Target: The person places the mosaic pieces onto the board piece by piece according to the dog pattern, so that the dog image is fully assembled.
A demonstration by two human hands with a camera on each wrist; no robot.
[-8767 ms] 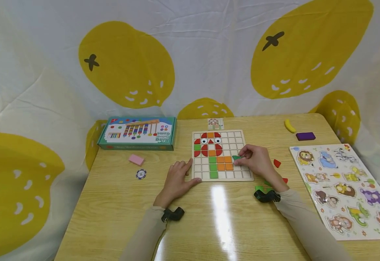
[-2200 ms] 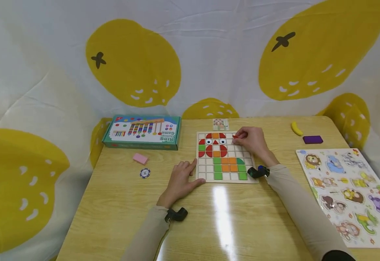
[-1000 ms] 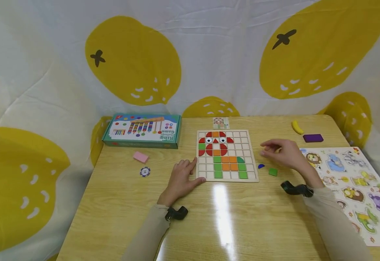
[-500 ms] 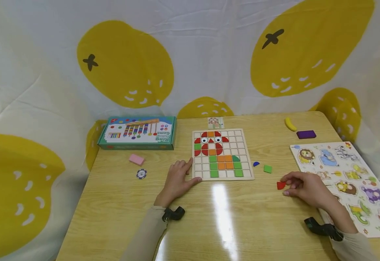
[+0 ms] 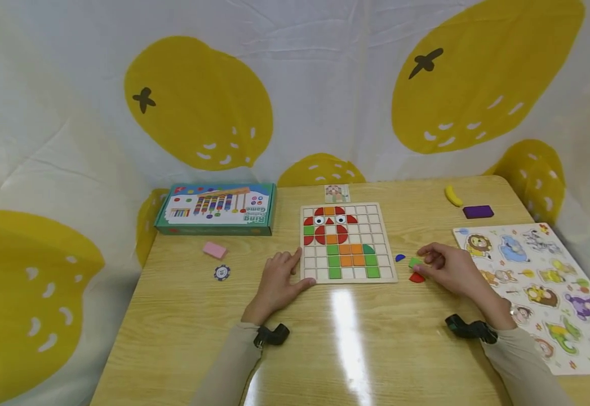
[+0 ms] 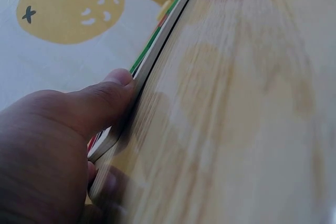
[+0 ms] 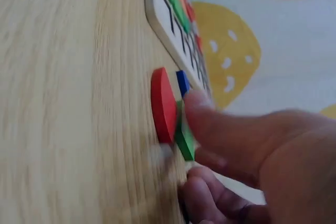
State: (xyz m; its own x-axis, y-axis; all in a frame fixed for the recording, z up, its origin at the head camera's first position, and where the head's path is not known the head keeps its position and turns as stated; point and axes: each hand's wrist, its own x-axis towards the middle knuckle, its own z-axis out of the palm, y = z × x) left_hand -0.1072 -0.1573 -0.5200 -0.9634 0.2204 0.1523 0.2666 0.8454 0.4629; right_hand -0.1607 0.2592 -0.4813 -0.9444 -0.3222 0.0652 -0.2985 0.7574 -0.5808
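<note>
A wooden grid board (image 5: pixel 393 270) carries red, orange and green tiles and two eye tiles. My left hand (image 5: pixel 275 285) rests at its near left corner, thumb along the front edge and index finger by the left side. In the left wrist view the thumb (image 6: pixel 113 93) presses that edge. Right of the board, my right hand (image 5: pixel 449 270) has its thumb touching a green square tile (image 7: pixel 184 137); its index finger stands apart from the thumb. A red rounded tile (image 5: pixel 417 277) lies just in front of the green one. A blue half-round tile (image 5: pixel 400 257) lies nearer the board.
Behind the board lies a picture card (image 5: pixel 337 193). A ring game box (image 5: pixel 213 208), pink block (image 5: pixel 215 250) and poker chip (image 5: pixel 221 273) are at left. On the right are a toy banana (image 5: pixel 453 196), purple block (image 5: pixel 478 211) and animal puzzle board (image 5: pixel 513 282).
My right hand has moved left and away, bringing the red tile beside the green one and letting it go. Earlier, green and red tiles were added to the board. My left hand stays put.
</note>
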